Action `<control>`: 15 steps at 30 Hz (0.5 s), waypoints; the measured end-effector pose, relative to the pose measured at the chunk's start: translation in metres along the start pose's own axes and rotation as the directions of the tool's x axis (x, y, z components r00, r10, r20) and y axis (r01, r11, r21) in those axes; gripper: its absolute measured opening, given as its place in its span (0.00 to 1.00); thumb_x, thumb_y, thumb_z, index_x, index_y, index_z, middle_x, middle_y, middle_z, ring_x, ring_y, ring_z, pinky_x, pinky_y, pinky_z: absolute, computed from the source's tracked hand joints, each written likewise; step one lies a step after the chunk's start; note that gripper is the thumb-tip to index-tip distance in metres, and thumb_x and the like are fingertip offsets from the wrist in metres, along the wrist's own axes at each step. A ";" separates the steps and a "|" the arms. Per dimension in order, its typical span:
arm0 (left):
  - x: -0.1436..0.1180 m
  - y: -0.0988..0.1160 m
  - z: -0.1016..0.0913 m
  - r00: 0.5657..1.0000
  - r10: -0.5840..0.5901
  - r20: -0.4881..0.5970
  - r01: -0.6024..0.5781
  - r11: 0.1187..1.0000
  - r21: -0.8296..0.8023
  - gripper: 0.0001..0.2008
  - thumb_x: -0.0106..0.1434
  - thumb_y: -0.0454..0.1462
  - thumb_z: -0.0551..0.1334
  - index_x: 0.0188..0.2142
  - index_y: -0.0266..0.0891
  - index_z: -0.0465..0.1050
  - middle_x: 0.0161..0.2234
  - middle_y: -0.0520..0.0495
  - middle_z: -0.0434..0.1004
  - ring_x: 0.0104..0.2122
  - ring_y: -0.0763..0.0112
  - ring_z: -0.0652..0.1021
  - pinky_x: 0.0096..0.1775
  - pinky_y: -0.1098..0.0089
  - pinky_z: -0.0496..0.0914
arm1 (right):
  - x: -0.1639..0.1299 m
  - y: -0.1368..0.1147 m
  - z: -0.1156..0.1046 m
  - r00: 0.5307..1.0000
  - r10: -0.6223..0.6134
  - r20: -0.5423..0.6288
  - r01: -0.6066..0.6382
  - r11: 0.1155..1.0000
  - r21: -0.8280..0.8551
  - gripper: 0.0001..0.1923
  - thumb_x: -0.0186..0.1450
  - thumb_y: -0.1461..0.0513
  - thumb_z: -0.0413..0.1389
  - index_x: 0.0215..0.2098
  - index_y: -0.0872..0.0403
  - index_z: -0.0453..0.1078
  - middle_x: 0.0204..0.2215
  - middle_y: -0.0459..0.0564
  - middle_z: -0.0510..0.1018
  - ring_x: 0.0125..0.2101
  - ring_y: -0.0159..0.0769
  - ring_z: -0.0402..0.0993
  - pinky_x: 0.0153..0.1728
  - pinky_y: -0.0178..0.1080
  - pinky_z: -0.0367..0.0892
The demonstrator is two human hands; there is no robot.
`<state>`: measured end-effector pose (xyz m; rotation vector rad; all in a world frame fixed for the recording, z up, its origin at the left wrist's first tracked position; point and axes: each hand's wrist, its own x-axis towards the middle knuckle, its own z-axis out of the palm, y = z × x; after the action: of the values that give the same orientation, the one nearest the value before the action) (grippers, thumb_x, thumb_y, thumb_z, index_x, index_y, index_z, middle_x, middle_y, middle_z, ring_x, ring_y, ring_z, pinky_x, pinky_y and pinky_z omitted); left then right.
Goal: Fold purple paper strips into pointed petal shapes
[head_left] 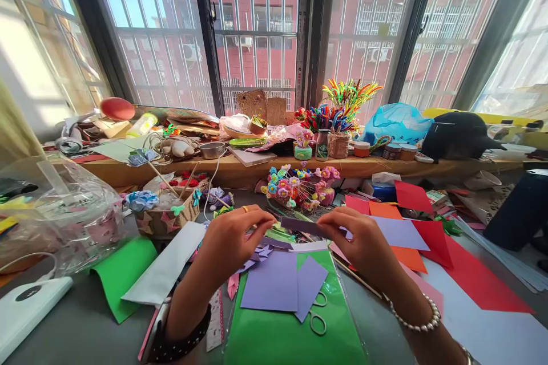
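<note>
My right hand (pixel 357 236) pinches a dark purple paper strip (pixel 302 226) between thumb and fingers, above the sheets. Close to the strip's left end, my left hand (pixel 237 236) has thumb and forefinger pressed together; whatever may be between them is too small to make out. Beneath lie a purple paper square (pixel 270 285) and a smaller purple piece (pixel 311 285), both on a green sheet (pixel 291 345) in clear plastic. The handles of a pair of scissors (pixel 317 324) poke out beside the smaller piece; the blades are hidden. Folded purple paper bits (pixel 259 256) sit by my left wrist.
Red paper (pixel 483 274) and orange sheets spread at right. A white paper packet (pixel 166 265), green sheet (pixel 124 279) and ruler (pixel 215 322) lie left. Flowers (pixel 295 185) and a basket (pixel 169 219) stand behind my hands. A crowded ledge (pixel 184 170) runs below the windows.
</note>
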<state>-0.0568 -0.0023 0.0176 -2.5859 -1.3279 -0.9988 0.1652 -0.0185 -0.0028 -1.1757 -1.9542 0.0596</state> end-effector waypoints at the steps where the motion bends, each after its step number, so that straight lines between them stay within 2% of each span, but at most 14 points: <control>1: -0.001 -0.003 -0.002 0.999 -0.013 -0.040 0.014 0.999 0.029 0.07 0.57 0.35 0.56 0.28 0.40 0.73 0.28 0.52 0.77 0.29 0.72 0.75 0.32 0.74 0.66 | 0.000 0.003 -0.002 1.000 0.009 -0.010 -0.009 1.000 -0.012 0.06 0.59 0.66 0.51 0.27 0.54 0.70 0.24 0.47 0.74 0.27 0.33 0.69 0.27 0.34 0.63; 5: 0.000 0.003 0.001 0.986 -0.017 -0.168 0.027 0.998 0.054 0.07 0.57 0.36 0.55 0.32 0.39 0.72 0.30 0.49 0.77 0.31 0.69 0.75 0.35 0.71 0.67 | 0.000 0.004 -0.004 1.000 0.009 0.004 -0.009 1.000 -0.022 0.06 0.59 0.66 0.52 0.28 0.54 0.70 0.23 0.46 0.74 0.26 0.33 0.69 0.26 0.34 0.63; 8: 0.002 0.023 0.015 0.993 0.081 -0.087 -0.080 0.997 0.011 0.09 0.57 0.37 0.56 0.37 0.41 0.71 0.33 0.49 0.76 0.33 0.68 0.75 0.35 0.70 0.67 | -0.001 -0.004 -0.001 0.997 -0.056 0.048 0.057 0.998 -0.008 0.06 0.59 0.66 0.52 0.28 0.54 0.71 0.24 0.47 0.74 0.26 0.33 0.68 0.27 0.34 0.63; 10: 0.003 0.034 0.024 0.994 0.105 -0.024 -0.105 0.994 0.010 0.07 0.58 0.36 0.56 0.35 0.42 0.72 0.31 0.50 0.76 0.31 0.70 0.75 0.33 0.71 0.67 | -0.001 -0.011 0.001 0.994 -0.102 0.050 0.103 0.995 -0.008 0.07 0.59 0.66 0.51 0.29 0.54 0.71 0.24 0.48 0.75 0.27 0.33 0.68 0.27 0.34 0.63; 12: 0.003 0.038 0.029 0.995 0.103 0.003 -0.103 0.995 0.010 0.08 0.59 0.35 0.55 0.32 0.41 0.72 0.28 0.50 0.76 0.29 0.71 0.74 0.32 0.72 0.67 | -0.002 -0.014 0.002 0.991 -0.128 0.039 0.129 0.992 -0.017 0.08 0.60 0.65 0.51 0.29 0.54 0.72 0.24 0.48 0.75 0.26 0.33 0.69 0.27 0.34 0.64; 15: 0.003 0.034 0.028 0.996 0.092 -0.020 -0.091 0.995 0.030 0.08 0.58 0.35 0.55 0.31 0.41 0.73 0.28 0.50 0.76 0.29 0.70 0.75 0.32 0.72 0.67 | -0.002 -0.009 -0.001 0.993 -0.114 0.011 0.114 0.992 -0.050 0.08 0.59 0.65 0.51 0.29 0.53 0.72 0.25 0.48 0.76 0.27 0.34 0.70 0.28 0.35 0.65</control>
<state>-0.0159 -0.0126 0.0051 -2.5815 -1.1983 -0.9815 0.1603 -0.0254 0.0003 -1.0956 -2.0368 -0.0455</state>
